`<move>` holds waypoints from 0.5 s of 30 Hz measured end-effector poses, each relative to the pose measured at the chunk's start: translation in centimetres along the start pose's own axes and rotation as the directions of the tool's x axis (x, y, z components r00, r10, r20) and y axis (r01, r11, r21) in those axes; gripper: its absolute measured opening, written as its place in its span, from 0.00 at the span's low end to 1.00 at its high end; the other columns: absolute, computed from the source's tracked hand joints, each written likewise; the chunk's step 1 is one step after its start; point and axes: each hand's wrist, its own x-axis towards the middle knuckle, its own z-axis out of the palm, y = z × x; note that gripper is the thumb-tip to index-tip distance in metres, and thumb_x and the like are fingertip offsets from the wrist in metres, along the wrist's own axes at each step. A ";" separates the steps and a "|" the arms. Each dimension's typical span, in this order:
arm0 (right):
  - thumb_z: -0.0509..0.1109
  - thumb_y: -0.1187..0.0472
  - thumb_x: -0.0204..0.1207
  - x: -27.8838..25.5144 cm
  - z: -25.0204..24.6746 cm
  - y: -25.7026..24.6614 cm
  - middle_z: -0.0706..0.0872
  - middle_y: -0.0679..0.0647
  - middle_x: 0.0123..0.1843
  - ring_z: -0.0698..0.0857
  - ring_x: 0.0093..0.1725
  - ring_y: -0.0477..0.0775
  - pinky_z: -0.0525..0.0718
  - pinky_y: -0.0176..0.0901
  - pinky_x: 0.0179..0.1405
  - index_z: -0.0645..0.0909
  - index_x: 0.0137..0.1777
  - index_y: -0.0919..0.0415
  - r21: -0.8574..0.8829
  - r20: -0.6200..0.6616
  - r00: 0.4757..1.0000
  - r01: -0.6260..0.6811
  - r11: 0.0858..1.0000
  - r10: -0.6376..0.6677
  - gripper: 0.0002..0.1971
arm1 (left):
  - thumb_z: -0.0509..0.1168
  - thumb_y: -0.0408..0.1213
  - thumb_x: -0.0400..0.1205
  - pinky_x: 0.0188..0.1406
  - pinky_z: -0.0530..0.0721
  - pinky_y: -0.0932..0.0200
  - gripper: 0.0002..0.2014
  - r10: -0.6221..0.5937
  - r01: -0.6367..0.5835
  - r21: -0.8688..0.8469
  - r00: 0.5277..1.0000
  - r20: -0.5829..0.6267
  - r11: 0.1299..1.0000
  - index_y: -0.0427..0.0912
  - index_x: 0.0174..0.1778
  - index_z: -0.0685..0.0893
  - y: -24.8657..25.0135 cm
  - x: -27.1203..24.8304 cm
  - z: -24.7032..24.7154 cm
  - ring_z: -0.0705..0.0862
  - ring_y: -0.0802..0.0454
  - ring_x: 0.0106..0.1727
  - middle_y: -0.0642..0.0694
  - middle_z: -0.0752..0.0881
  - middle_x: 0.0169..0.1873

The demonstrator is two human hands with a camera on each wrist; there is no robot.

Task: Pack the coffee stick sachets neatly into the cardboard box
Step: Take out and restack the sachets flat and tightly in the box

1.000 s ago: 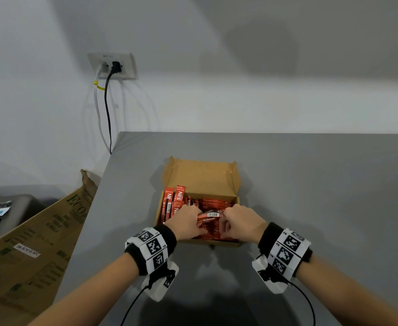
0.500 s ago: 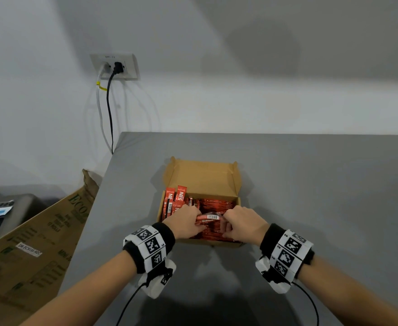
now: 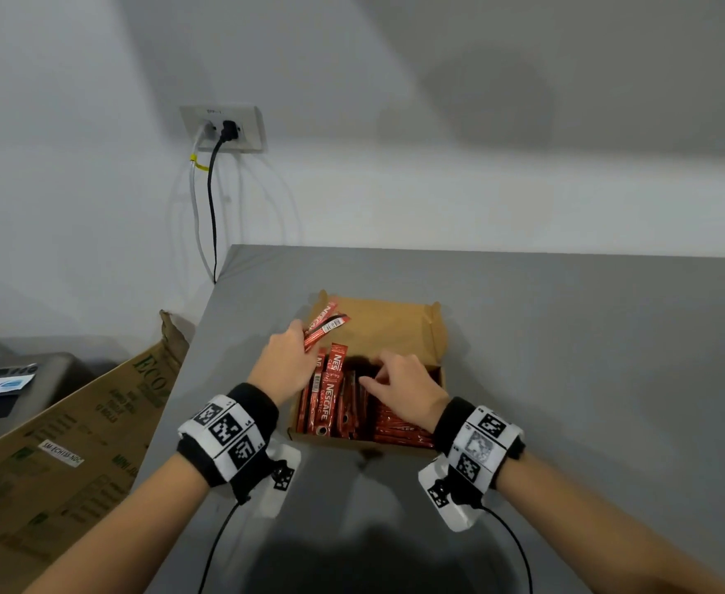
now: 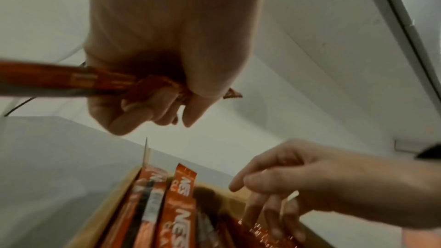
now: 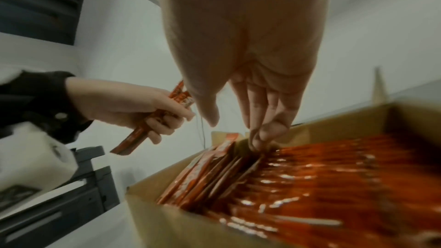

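Observation:
An open cardboard box (image 3: 437, 336) sits on the grey table, packed with red coffee stick sachets (image 3: 330, 400) standing on edge at the left and lying flat at the right (image 5: 322, 176). My left hand (image 3: 285, 362) is raised over the box's left rim and grips a few red sachets (image 3: 325, 325) that stick out toward the box's back flap; in the left wrist view its fingers curl round the held sachets (image 4: 71, 82). My right hand (image 3: 399, 385) reaches into the box, its straight fingertips (image 5: 256, 139) pressing into a gap between the packed sachets.
A large flattened cardboard carton (image 3: 73, 443) leans against the table's left edge. A wall socket (image 3: 223, 128) with two cables hangs behind the table's left corner. Bare grey table (image 3: 588, 358) lies right of the box and in front of it.
My left hand has lifted a few sachets out of the box, up and to the left. My right hand has let go and opened, its fingers now pushed down among the packed sachets.

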 end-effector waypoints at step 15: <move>0.71 0.49 0.74 2.8 5.2 -5.3 0.72 0.66 0.68 0.76 0.67 0.66 0.74 0.52 0.65 0.65 0.69 0.71 -0.139 0.104 0.981 -0.146 0.979 0.161 0.33 | 0.55 0.34 0.84 0.44 0.84 0.50 0.13 -0.296 0.300 -0.011 0.944 0.144 0.954 0.29 0.59 0.73 -2.7 -0.2 2.6 0.84 0.34 0.52 0.30 0.81 0.55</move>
